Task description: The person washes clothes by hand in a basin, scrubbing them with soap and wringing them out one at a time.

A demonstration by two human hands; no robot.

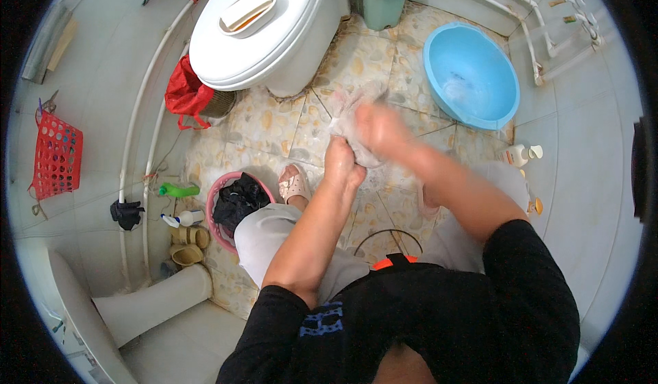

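Observation:
A wet, pale pinkish-grey cloth [354, 119] hangs between my two hands, above the tiled floor. My left hand [340, 163] is closed around its lower left edge, with the thumb side towards the wet tiles. My right hand [378, 129], blurred by motion, grips the cloth at its right side. Part of the cloth is bunched and its lower part is hidden behind my hands. Suds or water lie on the floor [378, 175] just below it.
A light blue plastic basin [434, 83] with some suds stands at the upper right. The white toilet [308, 34] bears a soap dish [272, 11] on its lid. A pink basket [212, 193] of dark clothes stands beside my left foot. Bottles [511, 155] stand by the right wall.

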